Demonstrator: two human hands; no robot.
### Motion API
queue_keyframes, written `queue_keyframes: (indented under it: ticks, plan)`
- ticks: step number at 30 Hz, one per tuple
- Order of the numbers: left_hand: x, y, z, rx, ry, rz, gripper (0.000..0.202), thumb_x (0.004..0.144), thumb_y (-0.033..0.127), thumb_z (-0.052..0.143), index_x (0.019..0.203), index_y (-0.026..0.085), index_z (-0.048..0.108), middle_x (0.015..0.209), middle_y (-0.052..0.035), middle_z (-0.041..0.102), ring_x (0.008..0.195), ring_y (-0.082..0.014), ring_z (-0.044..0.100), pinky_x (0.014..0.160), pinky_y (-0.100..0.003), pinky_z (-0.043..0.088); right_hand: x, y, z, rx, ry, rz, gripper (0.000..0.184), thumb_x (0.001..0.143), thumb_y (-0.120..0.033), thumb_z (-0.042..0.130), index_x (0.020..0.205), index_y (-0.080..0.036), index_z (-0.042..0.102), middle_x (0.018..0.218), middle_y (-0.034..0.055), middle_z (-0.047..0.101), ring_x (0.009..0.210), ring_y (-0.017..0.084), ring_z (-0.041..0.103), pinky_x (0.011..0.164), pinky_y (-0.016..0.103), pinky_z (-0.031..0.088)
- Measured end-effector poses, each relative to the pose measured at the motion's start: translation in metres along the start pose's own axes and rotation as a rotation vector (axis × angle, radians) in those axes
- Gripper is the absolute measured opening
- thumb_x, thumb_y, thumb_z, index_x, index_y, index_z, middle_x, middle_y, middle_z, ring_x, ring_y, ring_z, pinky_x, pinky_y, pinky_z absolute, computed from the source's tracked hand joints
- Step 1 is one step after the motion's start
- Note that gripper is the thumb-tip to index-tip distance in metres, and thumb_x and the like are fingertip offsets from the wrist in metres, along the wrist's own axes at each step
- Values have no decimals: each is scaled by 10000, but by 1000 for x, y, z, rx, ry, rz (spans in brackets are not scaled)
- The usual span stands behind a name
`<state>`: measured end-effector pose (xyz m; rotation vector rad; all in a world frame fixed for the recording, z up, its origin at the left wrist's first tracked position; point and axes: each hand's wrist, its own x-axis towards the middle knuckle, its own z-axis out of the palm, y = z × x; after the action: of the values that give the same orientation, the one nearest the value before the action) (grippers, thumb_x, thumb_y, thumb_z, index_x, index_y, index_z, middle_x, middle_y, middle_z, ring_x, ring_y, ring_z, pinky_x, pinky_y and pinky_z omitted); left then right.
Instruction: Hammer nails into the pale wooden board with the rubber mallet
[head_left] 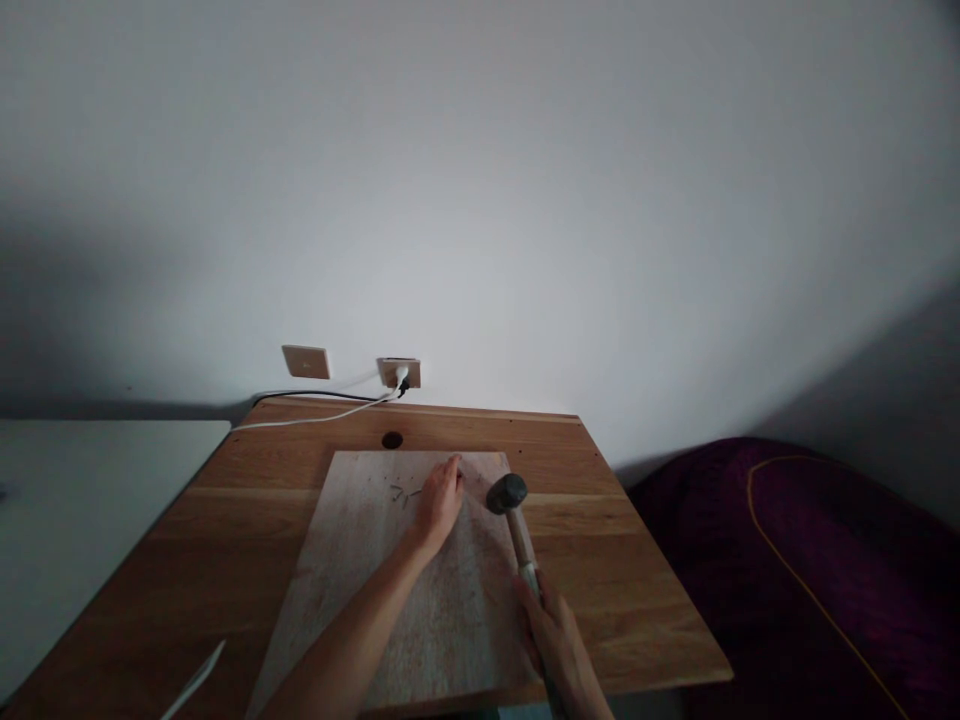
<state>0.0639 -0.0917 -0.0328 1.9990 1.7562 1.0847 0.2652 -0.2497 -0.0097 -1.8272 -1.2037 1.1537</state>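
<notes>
My right hand [553, 628] is wrapped round the handle of a mallet [517, 530]. Its dark, blunt head is raised to the right of my left hand, apart from it. My left hand [439, 502] rests near the far edge of a pale wooden board [420, 610], thumb and fingers pinched together. Whatever is between those fingertips is too small to make out. Several small grey nails [399, 493] lie loose on the board, just left of my left hand.
The board lies on a wooden table [637, 600] against a white wall. Cables [315, 418] run along the table's back to a wall socket [399, 372]. A white surface [97, 540] adjoins at left, and a purple beanbag-like cushion [810, 570] stands at right.
</notes>
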Motion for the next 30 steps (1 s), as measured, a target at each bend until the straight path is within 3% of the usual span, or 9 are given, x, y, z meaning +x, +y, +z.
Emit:
queue_keyframes:
  ticks: [6, 11, 22, 27, 30]
  plan:
    - [-1, -3, 3, -5, -12, 3, 456, 910, 45, 514, 1339, 194, 558, 1031, -89, 696, 990, -229, 684, 952, -395, 553, 2, -1, -3, -48, -23, 13, 746, 757, -911, 478, 979, -221, 654, 523, -42, 526, 440, 158, 515, 413, 249, 368]
    - [1, 1, 0, -58, 21, 22, 557, 851, 21, 594, 1373, 200, 525, 1115, -86, 670, 1093, -235, 651, 1013, -408, 533, 1, -1, -2, -59, -1, -9, 756, 748, -928, 460, 940, -219, 637, 533, -44, 520, 448, 148, 514, 413, 241, 371]
    - [1, 3, -3, -30, -17, -2, 360, 899, 31, 553, 1226, 173, 607, 1034, -90, 700, 1020, -235, 681, 967, -390, 548, 3, 0, -3, -54, 16, -20, 738, 742, -925, 473, 875, -215, 626, 552, -42, 522, 475, 139, 521, 421, 228, 368]
    - [0, 2, -1, 17, -12, -16, 327, 905, 39, 543, 1197, 165, 620, 1033, -100, 714, 1012, -249, 687, 953, -403, 557, 0, 1, 0, 29, -34, 15, 679, 729, -910, 519, 850, -243, 562, 500, -99, 409, 389, 99, 389, 374, 222, 284]
    - [0, -1, 0, 11, 1, 32, 333, 910, 50, 527, 1203, 179, 617, 1056, -102, 714, 1038, -253, 679, 973, -417, 551, -3, -11, 0, 102, -64, 37, 658, 719, -904, 540, 789, -250, 502, 490, -121, 343, 367, 74, 318, 358, 206, 256]
